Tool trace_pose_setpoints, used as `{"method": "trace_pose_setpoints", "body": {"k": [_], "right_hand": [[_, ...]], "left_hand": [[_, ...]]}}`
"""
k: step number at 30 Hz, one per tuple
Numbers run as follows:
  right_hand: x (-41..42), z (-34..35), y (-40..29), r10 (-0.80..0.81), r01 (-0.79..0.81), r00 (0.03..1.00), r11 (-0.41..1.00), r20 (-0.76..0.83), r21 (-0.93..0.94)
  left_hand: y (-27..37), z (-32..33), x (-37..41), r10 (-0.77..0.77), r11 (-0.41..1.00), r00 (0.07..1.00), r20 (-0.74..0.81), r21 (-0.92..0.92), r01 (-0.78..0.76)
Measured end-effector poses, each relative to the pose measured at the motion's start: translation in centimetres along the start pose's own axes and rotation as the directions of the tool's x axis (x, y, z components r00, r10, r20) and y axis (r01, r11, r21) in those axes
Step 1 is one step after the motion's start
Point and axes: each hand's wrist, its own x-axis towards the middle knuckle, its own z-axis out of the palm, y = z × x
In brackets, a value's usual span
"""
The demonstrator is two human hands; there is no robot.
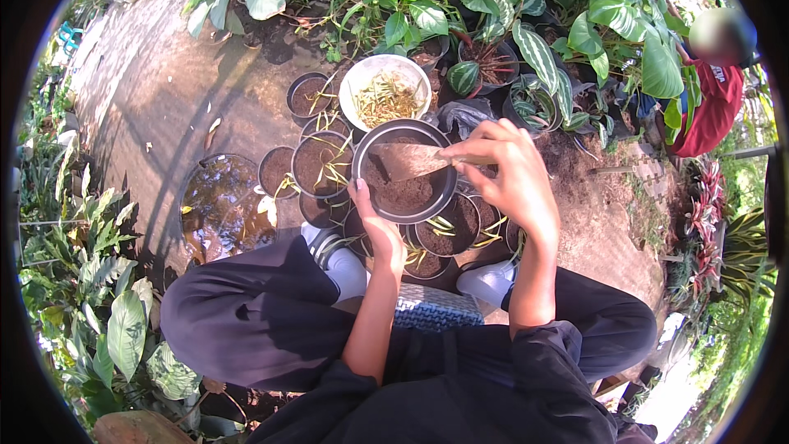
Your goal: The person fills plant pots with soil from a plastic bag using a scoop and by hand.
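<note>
My left hand (377, 222) grips the lower left side of a round black plant pot (404, 214), raised above other pots. Dark soil (400, 194) partly fills it. My right hand (508, 169) holds a flat, soil-stained trowel or scraper (407, 161) by its handle end, and the wide blade reaches into the pot at the soil. The exact kind of tool is hard to tell. Just beyond the pot stands a white bucket (351, 92) with yellow-green plant cuttings (388, 98) in it.
Several soil-filled pots with drooping seedlings, such as one pot (322, 163) on the left and another (449, 228) below, crowd around my feet. A basin of murky water (228, 203) lies left. Leafy potted plants (487, 6) line the far side. A person in a red shirt (709, 111) is at right.
</note>
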Motion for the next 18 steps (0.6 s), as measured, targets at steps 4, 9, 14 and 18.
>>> {"method": "trace_pose_setpoints", "body": {"k": [4, 9, 14, 18], "right_hand": [[-0.3, -2.0, 1.4, 0.048, -0.046, 0.998, 0.998, -0.031, 0.042], [-1.5, -3.2, 5.1, 0.354, -0.32, 0.935, 0.873, -0.026, 0.368], [-3.8, -0.7, 16.3, 0.573, -0.623, 0.77, 0.77, 0.281, 0.137], [-5.4, 7.2, 23.8, 0.739, -0.699, 0.607, 0.672, 0.293, -0.245]], "left_hand": [[0.4, 0.2, 0.2, 0.03, 1.0, 0.998, -0.052, 0.0, -0.031], [0.6, -0.4, 0.4, 0.138, 0.986, 0.985, -0.102, 0.104, -0.127], [1.8, 1.0, -0.2, 0.158, 0.982, 0.98, -0.121, 0.122, -0.143], [1.2, 0.5, 0.2, 0.146, 0.987, 0.979, -0.142, 0.092, -0.133]]}}
